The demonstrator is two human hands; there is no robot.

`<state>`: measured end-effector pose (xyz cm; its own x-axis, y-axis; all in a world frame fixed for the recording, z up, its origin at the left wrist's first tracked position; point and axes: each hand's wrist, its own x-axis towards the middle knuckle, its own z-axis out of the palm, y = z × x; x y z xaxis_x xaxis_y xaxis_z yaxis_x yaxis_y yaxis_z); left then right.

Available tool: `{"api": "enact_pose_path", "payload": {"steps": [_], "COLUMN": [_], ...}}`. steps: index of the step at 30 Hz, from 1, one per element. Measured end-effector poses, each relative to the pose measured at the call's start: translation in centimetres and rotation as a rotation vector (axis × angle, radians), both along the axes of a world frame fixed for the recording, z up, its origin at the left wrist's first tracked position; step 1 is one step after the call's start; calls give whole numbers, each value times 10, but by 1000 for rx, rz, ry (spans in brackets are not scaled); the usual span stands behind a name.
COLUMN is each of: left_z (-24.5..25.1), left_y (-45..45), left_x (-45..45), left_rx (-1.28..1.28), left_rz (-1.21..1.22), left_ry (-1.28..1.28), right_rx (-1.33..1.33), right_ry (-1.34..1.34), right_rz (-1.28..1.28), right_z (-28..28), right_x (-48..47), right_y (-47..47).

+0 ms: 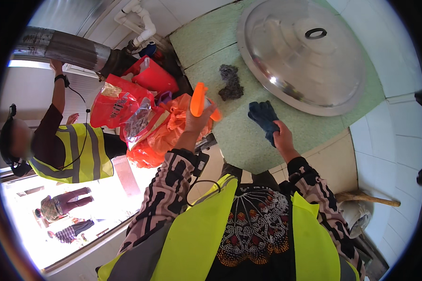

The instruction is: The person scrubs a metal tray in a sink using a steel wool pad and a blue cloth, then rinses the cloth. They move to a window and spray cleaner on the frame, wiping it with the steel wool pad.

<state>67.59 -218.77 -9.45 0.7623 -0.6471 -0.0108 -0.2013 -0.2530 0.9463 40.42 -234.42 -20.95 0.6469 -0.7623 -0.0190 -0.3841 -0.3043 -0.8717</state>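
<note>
My left hand (196, 121) is closed around what looks like a spray bottle (198, 100) with an orange head. Most of its body is hidden by my fingers. With my right hand (285, 138) I grip one end of a dark blue cloth (263, 116), and its bunched far end lies over the green tiled counter (242, 144). Beyond the cloth, a clump of steel wool (231, 82) rests on the counter. A large domed metal lid (302, 52) with a black handle sits to the right of the steel wool, apart from both hands.
Left of the counter are red and orange plastic bags (154, 133) and a red bucket (154, 75). A person in a yellow vest (79, 151) stands at the left, reaching up to a wide pipe (63, 45). A wooden handle (369, 199) juts out at lower right.
</note>
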Motion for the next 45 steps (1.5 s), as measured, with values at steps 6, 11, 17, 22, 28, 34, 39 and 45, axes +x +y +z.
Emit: {"api": "enact_pose_path", "payload": {"steps": [6, 11, 17, 22, 28, 34, 39, 45], "left_z": [-6, -17, -22, -14, -5, -5, -14, -20], "left_y": [9, 11, 12, -6, -36, -52, -34, 2], "left_x": [3, 0, -19, -44, -72, -66, -53, -1], "left_rx": [-13, -13, 41, 127, 71, 94, 112, 462], "left_rz": [57, 168, 180, -23, -168, -379, -373, -560], "left_ry": [-21, -97, -13, -52, -104, -220, -245, -188], "right_rx": [346, 224, 60, 207, 93, 10, 14, 45], "right_ry": [-204, -171, 7, -47, -73, -44, -7, 52], "right_rz": [-60, -24, -21, 38, 37, 59, 82, -44], "right_z": [34, 11, 2, 43, 66, 53, 26, 9], "right_x": [-21, -64, -93, -103, -107, -112, -95, -58], "right_y": [-27, -36, -34, -45, -51, -46, -25, -7]}}
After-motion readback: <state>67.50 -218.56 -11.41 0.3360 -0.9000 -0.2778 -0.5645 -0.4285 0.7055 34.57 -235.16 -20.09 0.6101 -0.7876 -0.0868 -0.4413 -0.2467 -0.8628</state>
